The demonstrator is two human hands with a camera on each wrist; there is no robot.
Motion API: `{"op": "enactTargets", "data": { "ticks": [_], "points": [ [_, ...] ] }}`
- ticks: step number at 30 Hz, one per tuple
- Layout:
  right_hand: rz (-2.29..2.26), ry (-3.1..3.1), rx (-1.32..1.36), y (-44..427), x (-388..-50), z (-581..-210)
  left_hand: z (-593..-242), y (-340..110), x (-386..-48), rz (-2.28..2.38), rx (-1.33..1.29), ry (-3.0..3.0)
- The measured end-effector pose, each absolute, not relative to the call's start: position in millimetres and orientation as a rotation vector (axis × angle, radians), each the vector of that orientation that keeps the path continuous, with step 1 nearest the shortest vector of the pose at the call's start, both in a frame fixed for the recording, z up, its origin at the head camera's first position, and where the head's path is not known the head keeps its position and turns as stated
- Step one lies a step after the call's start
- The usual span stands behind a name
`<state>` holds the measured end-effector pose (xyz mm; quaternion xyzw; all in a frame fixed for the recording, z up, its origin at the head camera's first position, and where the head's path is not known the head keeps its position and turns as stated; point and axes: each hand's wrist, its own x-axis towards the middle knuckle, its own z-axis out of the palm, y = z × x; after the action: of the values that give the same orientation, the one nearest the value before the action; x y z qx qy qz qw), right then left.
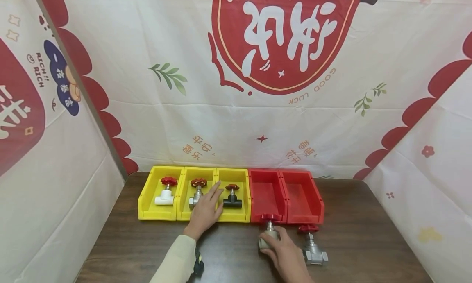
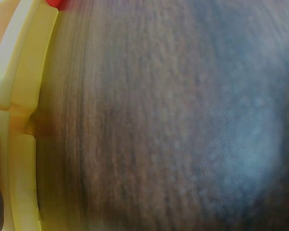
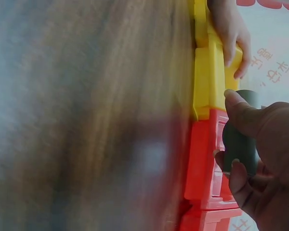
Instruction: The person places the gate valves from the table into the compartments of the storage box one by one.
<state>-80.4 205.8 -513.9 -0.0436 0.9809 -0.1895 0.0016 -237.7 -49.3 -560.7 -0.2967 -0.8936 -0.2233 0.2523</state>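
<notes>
My right hand (image 1: 285, 252) grips a grey-green valve (image 1: 270, 235) with a red handwheel, in front of the nearer-left red bin (image 1: 266, 193). In the right wrist view, thumb and fingers wrap its tubular body (image 3: 238, 144). My left hand (image 1: 205, 211) reaches over the yellow bins with fingers extended, near the wall between the middle and right ones; contact is unclear. Beside it are a metal valve (image 1: 196, 197) in the middle yellow bin and a black valve (image 1: 233, 202) in the right one. A white valve (image 1: 164, 198) stands in the left yellow bin (image 1: 145, 201).
Right of my right hand, a silver metal valve (image 1: 314, 252) with a red handwheel rests on the wooden table (image 1: 354, 229). A second red bin (image 1: 300, 195) ends the row at the right. Printed cloth walls (image 1: 228, 123) enclose the back and sides.
</notes>
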Motion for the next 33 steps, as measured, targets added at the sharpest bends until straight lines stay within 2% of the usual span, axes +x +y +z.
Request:
{"op": "enactTargets", "data": {
  "ticks": [13,33],
  "points": [
    [-0.47,3.263,-0.215,211,-105,-500,-558,-49,-237,-0.628,-0.811,-2.418],
    [-0.646,3.295,-0.282,205,-122,-490,-560,-49,-237,-0.608,-0.796,-2.42]
  ]
}}
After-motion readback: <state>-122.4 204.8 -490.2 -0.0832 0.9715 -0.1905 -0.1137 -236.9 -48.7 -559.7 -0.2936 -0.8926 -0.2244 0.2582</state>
